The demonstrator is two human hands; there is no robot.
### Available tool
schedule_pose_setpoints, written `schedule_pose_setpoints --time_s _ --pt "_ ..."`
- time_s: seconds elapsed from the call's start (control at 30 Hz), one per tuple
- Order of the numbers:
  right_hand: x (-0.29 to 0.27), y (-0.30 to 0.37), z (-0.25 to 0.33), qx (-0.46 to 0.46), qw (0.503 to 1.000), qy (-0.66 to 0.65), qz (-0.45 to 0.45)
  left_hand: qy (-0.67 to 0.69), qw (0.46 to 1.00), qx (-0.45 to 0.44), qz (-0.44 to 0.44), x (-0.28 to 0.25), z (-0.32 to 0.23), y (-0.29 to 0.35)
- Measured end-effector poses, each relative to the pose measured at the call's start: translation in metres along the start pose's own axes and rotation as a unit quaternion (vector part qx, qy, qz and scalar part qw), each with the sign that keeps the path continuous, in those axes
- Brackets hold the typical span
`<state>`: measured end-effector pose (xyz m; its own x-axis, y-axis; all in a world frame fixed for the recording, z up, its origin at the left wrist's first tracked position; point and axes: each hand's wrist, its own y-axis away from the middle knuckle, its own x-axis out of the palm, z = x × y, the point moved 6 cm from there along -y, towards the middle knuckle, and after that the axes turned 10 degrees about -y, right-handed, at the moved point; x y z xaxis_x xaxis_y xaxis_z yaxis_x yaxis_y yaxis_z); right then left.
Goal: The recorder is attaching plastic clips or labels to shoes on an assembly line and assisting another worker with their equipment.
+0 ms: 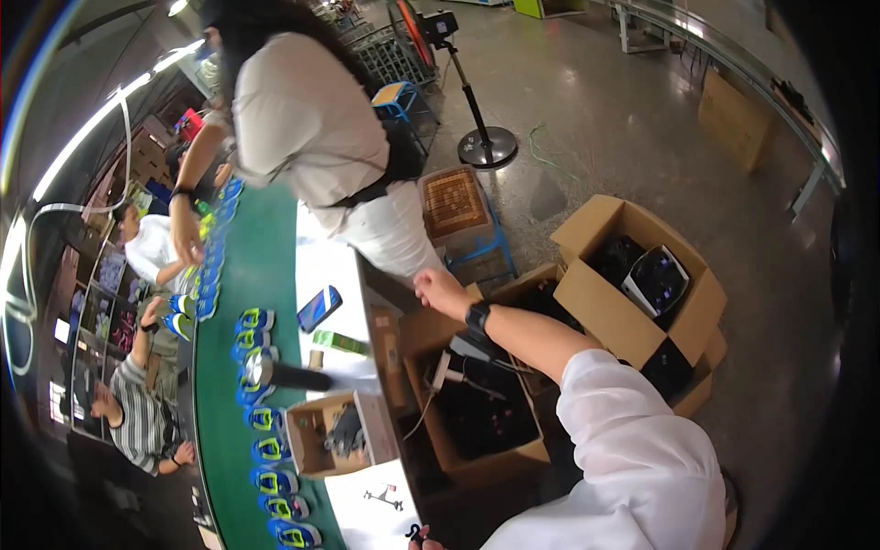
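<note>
My right arm reaches forward from the lower right, with a black watch at the wrist. My right hand (442,291) is in the air by the white trousers of a co-worker, its fingers curled in and no object showing in them. At the bottom edge only the fingertips of my left hand (427,544) show, closed on a small black curved piece (416,532). Near it, a white work surface (357,513) carries a small dark branched part (383,497). An open carton (312,445) with grey and black pieces inside stands just beyond.
Blue and lime shoes (266,449) line a green conveyor (225,385). A phone (319,309), a green box (341,343) and a dark cylinder (298,378) lie alongside. Open cartons (632,275) stand to the right; a pedestal fan (488,147) is farther back. Several co-workers are around the conveyor.
</note>
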<state>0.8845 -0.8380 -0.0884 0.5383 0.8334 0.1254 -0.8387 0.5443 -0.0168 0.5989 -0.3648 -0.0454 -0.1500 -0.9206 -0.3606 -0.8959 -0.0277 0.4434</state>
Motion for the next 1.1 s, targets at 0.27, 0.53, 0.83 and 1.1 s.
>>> schedule_pose_setpoints --time_s 0.27,0.53,0.83,1.1 --pt "-0.065 -0.195 0.055 -0.226 0.947 0.174 -0.146 -0.024 0.996 -0.09 0.009 0.089 -0.05 -0.025" --pt "-0.065 -0.224 0.082 -0.252 0.947 0.126 -0.156 -0.04 0.991 -0.127 0.002 0.126 -0.077 -0.048" --pt "-0.152 -0.235 0.029 -0.02 0.965 0.096 -0.242 -0.049 0.99 -0.132 0.02 0.146 -0.091 -0.06" --pt "-0.199 -0.235 0.119 -0.292 0.896 0.141 -0.303 -0.05 0.991 -0.117 0.05 0.162 -0.103 -0.065"
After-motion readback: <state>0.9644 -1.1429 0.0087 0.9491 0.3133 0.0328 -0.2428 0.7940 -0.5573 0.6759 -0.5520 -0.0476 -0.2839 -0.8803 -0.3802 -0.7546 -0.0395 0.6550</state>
